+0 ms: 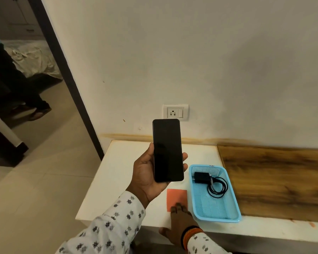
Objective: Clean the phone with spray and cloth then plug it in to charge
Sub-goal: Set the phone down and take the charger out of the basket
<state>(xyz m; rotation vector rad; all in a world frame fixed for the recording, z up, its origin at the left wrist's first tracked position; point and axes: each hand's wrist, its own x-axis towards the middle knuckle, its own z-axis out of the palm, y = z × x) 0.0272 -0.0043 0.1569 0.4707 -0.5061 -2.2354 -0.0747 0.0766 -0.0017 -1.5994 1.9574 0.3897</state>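
Note:
My left hand [147,173] holds a black phone [167,150] upright above the white table, its dark screen facing me. My right hand [179,222] lies low on the table with its fingers stretched onto the near edge of a flat orange cloth [176,196]. A black charger with a coiled cable [209,181] lies in a light blue tray [220,211] to the right of the cloth. A white wall socket [175,112] sits on the wall just above the phone. No spray bottle is in view.
The white table [121,173] joins a brown wooden surface [279,178] on the right. On the left, an open doorway with a dark frame [62,70] shows another person's legs [17,83] and a bed.

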